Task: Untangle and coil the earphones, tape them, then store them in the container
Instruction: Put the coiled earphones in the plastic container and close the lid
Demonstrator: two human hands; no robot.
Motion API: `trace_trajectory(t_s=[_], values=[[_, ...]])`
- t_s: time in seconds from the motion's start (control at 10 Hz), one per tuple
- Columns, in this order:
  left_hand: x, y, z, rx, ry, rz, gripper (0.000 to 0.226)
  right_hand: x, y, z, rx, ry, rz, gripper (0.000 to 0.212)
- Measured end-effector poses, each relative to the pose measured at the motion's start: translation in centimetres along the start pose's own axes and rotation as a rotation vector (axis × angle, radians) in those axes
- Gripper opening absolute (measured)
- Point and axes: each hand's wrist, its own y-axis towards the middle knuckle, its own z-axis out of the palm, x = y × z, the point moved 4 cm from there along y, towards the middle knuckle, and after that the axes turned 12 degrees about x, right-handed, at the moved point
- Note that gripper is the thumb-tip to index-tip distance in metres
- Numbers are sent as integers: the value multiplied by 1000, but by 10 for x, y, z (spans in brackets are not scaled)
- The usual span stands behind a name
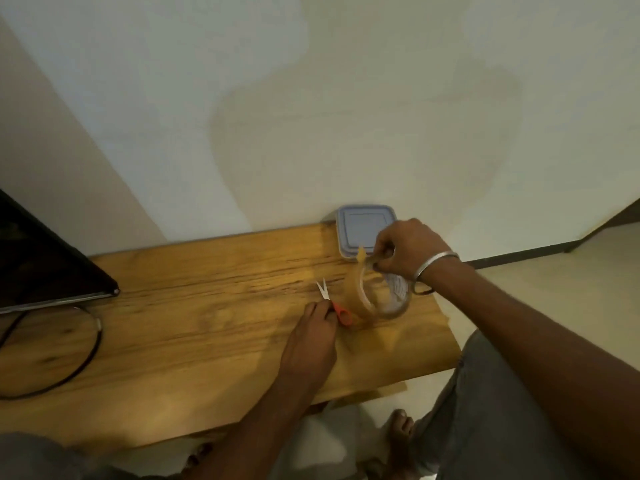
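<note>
My right hand (410,249) holds a roll of clear brownish tape (384,294) upright above the wooden table (194,317), fingers curled round its top edge, with a loose tape end sticking up. My left hand (311,341) rests on the table with its fingers on the orange handles of small scissors (334,303), whose blades lie open and point away from me. A closed container with a blue-grey lid (363,230) stands against the wall behind the tape. I see no earphones.
A dark screen (41,265) stands at the left with a black cable (79,358) looping over the table. The table's right edge lies just beyond the tape roll. My legs and feet are below the front edge.
</note>
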Motion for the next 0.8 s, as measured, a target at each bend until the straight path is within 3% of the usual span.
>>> trace_trajectory(t_s=[0.2, 0.4, 0.6, 0.8], values=[[-27, 4, 13, 4, -59, -9, 41, -28, -3, 30, 36, -261, 199, 16], [-31, 18, 21, -35, -155, -8, 32, -40, -1, 37, 33, -264, 288, 23], [-30, 24, 14, -113, -327, -26, 20, -32, -7, 34, 23, -217, 297, 29], [-28, 15, -34, -227, -276, 4, 19, 1, -21, 15, -142, -184, 208, 19]])
